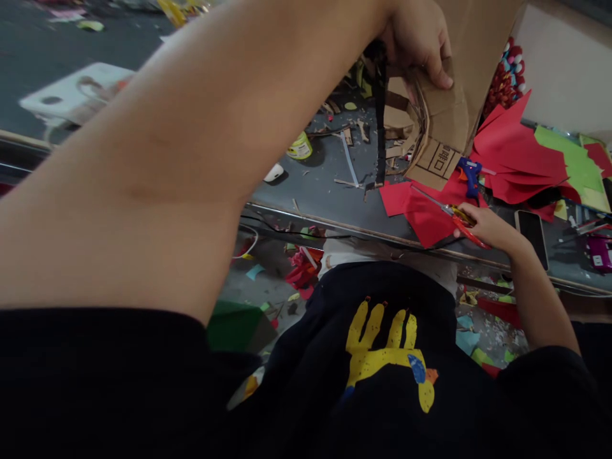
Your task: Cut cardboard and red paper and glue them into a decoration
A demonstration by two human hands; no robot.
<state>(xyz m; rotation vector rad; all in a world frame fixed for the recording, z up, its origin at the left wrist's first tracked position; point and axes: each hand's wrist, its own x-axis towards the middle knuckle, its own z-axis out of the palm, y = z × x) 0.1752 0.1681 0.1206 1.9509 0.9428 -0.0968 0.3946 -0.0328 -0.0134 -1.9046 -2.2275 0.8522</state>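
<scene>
My left hand [423, 41] reaches across the top of the view, its fingers closed on a curved brown cardboard piece [442, 118] with printed black characters near its lower edge. Behind it stands a larger cardboard sheet [482, 32]. Lower right, my right hand [490, 226] is wrapped round the handles of scissors [466, 229], whose blades point up and left over red paper [428, 213]. A blue glue gun [471, 175] lies just above the scissors. Cut cardboard strips hang beside the curved piece. Part of the left palm is hidden.
Red sheets [519, 156] and green paper [564, 159] lie at the right, with a phone [530, 233] near the table edge. A yellow tub [301, 148] and scraps are on the grey table [329, 197]. A white device [71, 95] is at the left.
</scene>
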